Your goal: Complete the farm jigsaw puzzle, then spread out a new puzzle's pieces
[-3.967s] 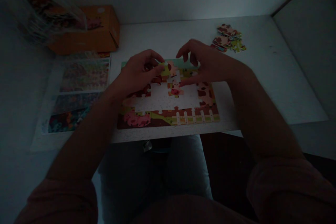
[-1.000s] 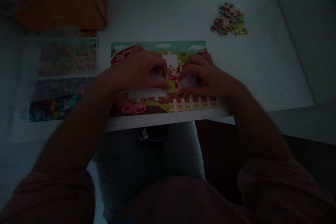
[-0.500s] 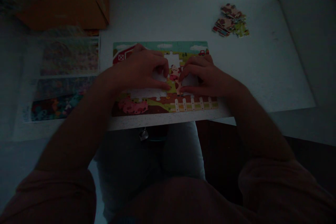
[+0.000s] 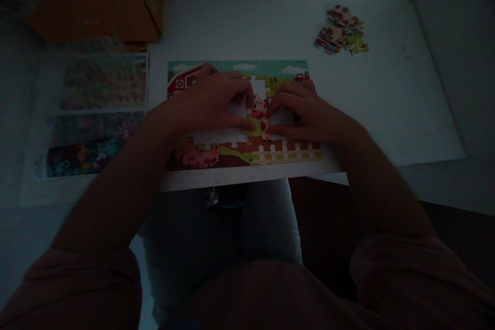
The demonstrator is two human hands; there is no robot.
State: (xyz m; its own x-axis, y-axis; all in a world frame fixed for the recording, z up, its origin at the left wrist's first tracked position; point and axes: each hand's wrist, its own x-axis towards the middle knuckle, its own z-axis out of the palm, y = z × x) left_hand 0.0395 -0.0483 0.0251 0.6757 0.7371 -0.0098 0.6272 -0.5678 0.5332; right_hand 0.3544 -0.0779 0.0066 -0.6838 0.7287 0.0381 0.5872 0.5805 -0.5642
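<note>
Cardboard farmyard jigsaw puzzle (image 4: 242,157), part-built, under left hand (image 4: 204,103) and right hand (image 4: 303,116), both half-curled over its central gap, any grip unclear; loose pieces (image 4: 341,31) upper right

a dim home corner, by the look of it: a white desk (image 4: 386,87) against a pale wall (image 4: 444,62), a child's farmyard jigsaw puzzle (image 4: 286,68) on top, loose puzzle pieces (image 4: 341,31) heaped nearby, an orange cardboard box (image 4: 93,18) and printed picture sheets (image 4: 103,82) to one side
</note>
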